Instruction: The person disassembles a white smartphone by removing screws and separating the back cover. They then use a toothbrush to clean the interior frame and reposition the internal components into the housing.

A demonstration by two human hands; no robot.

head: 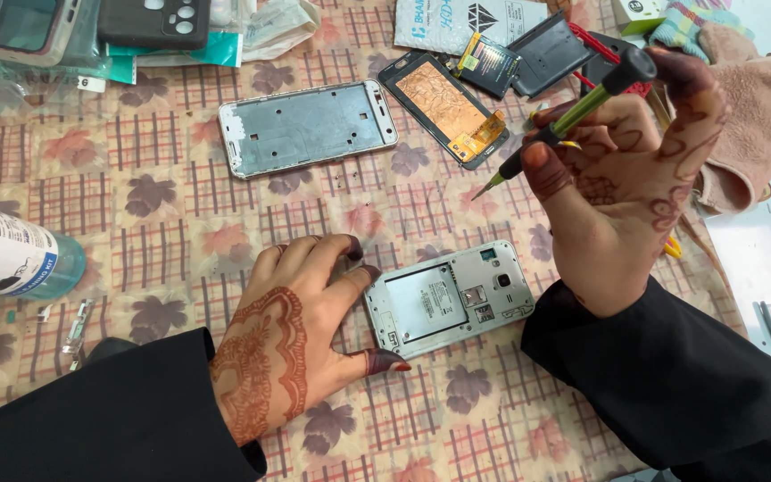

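Note:
An opened phone body point(451, 299), back cover off, lies on the patterned cloth in the middle. My left hand point(301, 321) rests on the cloth with its fingertips and thumb steadying the phone's left end. My right hand point(622, 183) is raised above and to the right of the phone, gripping a green-handled screwdriver point(573, 116) with a black cap. Its tip points down-left and hangs in the air, apart from the phone.
A silver phone frame point(307, 127) and a screen panel point(443, 107) with copper foil lie farther back. A battery point(487, 64) and black cover point(548, 54) sit beyond. A bottle point(6, 259) lies at left, phone cases point(155, 20) at top left, a pink towel point(747, 116) at right.

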